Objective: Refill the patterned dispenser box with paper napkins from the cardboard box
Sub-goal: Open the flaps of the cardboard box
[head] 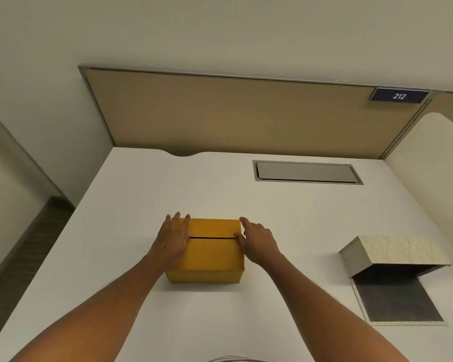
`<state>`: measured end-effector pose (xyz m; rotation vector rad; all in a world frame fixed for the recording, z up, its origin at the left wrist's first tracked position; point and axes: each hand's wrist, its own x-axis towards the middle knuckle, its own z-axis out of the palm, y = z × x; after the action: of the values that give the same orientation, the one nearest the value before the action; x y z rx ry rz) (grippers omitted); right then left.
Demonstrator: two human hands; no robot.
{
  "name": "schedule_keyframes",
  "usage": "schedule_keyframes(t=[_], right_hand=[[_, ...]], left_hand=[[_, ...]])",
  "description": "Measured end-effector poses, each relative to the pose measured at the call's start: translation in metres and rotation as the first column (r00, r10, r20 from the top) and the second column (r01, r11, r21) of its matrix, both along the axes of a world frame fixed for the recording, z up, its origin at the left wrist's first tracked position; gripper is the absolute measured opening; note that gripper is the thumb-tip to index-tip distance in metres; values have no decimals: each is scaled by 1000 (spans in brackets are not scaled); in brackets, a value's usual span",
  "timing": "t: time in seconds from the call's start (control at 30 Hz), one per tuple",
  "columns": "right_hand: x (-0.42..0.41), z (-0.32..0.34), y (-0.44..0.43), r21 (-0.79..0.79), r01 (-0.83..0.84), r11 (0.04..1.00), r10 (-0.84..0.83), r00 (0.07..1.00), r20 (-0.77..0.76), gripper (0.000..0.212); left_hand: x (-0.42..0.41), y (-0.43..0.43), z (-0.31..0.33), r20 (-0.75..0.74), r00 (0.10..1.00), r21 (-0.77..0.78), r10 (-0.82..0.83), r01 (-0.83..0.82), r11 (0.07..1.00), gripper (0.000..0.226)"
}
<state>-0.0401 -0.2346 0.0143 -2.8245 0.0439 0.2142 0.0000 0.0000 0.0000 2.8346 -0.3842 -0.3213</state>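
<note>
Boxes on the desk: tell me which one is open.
The patterned dispenser box at the right, its lid raised off its dark base. The cardboard box under both hands has its flaps closed.

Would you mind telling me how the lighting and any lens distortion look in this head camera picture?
Head view: soft, even, warm light; only a faint shadow beneath the cardboard box; no glare on the desk. Wide-angle distortion bows the partition and stretches the forearms. Slightly soft overall, though the 212 sign stays legible.

White desk (131,205), tan partition panel (233,113), pale wall (220,27)
</note>
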Motion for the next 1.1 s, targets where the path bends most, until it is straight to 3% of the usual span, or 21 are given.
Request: schedule_keyframes(t=[0.13,0.33,0.53,0.77,1.1], right_hand=[[4,-1,7,23,61,998,-62,998,8,41],[11,-1,14,132,231,964,-236,971,26,33],[19,-5,15,459,482,746,-501,861,-89,28],[27,-4,20,592,520,616,-580,808,-106,23],[41,-2,23,559,487,672,-551,832,-62,32]], left_hand=[[3,5,4,-187,977,-156,102,-132,979,56],[10,21,9,-233,968,-334,90,-167,928,56],[18,36,16,-241,970,-432,25,-130,893,59],[38,51,17,-192,981,-450,24,-110,886,37],[72,45,17,-86,995,-486,42,-78,871,25]])
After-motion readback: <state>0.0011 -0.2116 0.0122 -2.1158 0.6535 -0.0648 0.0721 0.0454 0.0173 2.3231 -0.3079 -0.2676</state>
